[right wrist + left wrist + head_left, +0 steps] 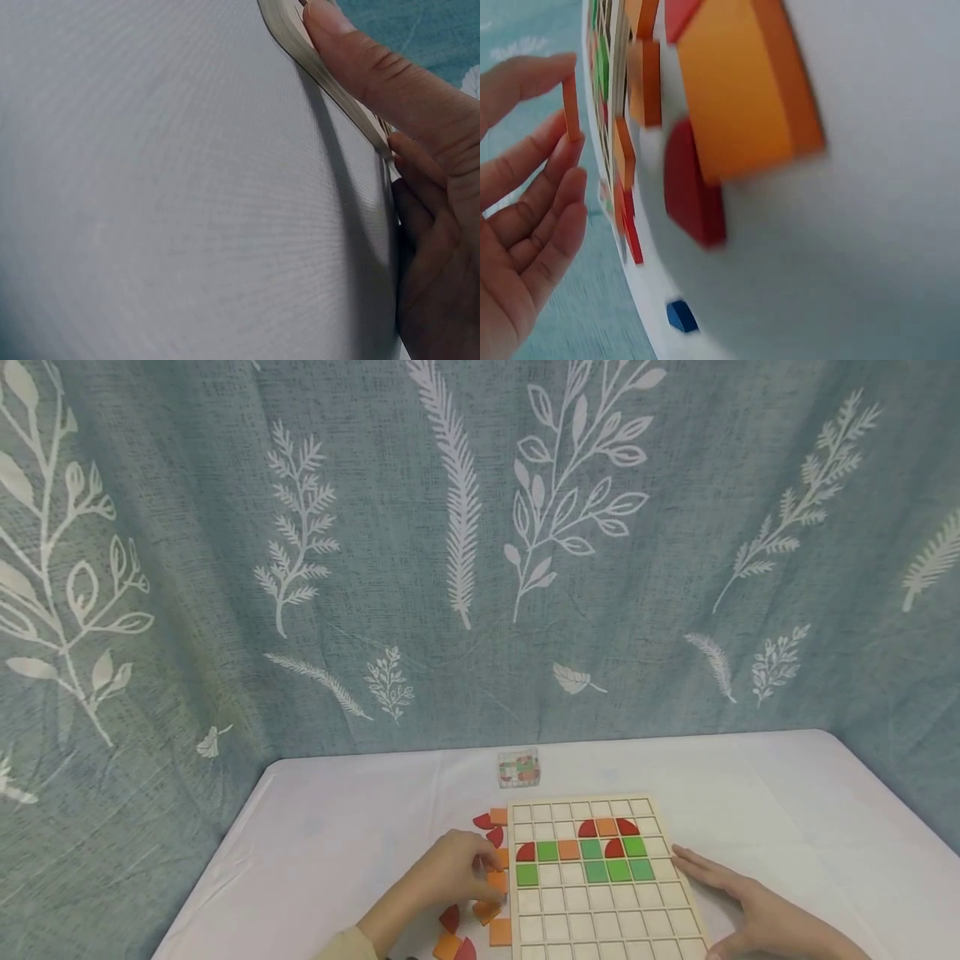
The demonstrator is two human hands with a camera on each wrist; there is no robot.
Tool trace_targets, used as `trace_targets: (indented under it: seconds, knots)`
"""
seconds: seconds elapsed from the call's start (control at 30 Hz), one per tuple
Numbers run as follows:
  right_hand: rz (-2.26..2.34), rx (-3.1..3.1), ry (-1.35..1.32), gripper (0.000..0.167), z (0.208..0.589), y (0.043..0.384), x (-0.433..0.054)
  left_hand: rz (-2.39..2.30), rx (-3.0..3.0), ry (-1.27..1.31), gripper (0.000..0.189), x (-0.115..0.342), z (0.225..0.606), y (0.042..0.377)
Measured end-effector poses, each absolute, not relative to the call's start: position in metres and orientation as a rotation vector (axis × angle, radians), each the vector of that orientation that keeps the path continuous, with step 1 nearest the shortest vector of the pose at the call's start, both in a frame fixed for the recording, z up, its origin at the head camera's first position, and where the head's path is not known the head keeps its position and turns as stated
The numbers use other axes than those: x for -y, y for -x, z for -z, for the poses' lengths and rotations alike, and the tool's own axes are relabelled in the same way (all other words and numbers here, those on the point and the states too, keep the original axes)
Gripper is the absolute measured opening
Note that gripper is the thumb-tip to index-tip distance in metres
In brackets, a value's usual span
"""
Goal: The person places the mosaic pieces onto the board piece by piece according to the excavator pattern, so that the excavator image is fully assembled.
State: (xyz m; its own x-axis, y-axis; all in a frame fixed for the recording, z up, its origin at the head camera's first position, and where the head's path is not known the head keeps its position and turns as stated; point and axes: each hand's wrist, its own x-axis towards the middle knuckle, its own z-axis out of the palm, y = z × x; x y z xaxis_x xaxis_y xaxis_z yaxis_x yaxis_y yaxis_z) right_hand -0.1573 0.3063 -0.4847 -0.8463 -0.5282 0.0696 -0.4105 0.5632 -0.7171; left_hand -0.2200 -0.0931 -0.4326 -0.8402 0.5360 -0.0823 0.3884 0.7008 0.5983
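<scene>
My left hand (459, 868) is at the left side of a wooden grid board (573, 927). Between its thumb and fingertips it pinches a thin square orange tile (571, 109), seen edge-on in the left wrist view. Red quarter-round pieces (692, 184) and more orange tiles (739, 82) lie on the cloth around that hand. On the board, green tiles (528, 874), orange squares and red quarter-rounds (527, 852) fill several cells of the upper rows. My right hand (750, 906) rests along the board's right edge, its fingers extended and thumb tip (330, 19) on the rim.
A small clear box or card with a coloured pattern (519, 769) stands behind the board. A blue piece (682, 316) lies on the white tablecloth (337, 827). Behind the table hangs a blue-green curtain (375, 527) with white leaf prints.
</scene>
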Motion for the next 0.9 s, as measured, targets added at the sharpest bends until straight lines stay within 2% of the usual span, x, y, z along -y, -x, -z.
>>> trace_targets:
  seconds: [0.4, 0.9]
  knots:
    - [1.142, -2.659, 0.842, 0.097, 0.488, 0.159, -0.307, -0.739, -2.670, -0.782, 0.019, 0.059, 0.432, 0.208]
    - [1.193, -2.624, 0.875, 0.096, 0.487, 0.158, -0.308, -0.676, -2.751, -0.801, 0.018, 0.050, 0.442, 0.207]
